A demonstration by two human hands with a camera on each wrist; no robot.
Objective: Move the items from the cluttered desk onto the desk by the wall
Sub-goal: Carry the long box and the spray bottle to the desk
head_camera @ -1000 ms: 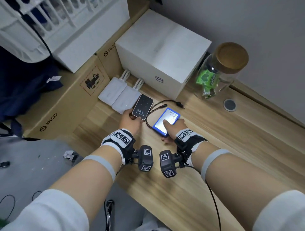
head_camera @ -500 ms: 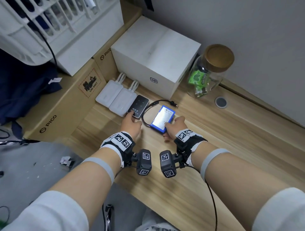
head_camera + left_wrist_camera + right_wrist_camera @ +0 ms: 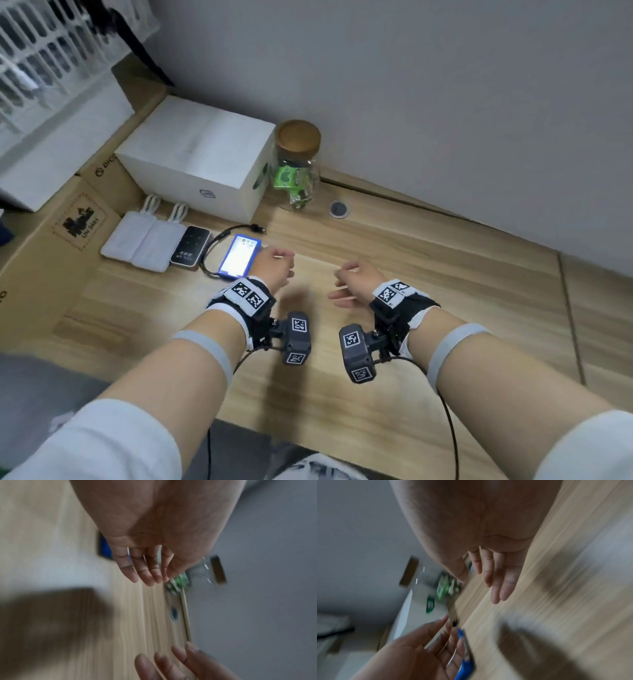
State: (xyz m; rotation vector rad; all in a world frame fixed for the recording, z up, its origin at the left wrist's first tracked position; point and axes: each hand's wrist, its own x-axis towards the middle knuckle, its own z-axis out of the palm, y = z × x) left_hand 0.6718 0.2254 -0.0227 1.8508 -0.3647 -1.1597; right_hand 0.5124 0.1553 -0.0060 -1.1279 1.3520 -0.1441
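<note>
Office or storeroom corner, wooden bench against grey wall, cardboard cartons upper left, white box, cable grommet

Both wrist views are motion-blurred, smearing the jar and blue-cased device.

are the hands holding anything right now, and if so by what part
Nothing is held. The left hand and right hand hover open above the desk; the blue-cased device lies on the wood beside the left hand.
</note>
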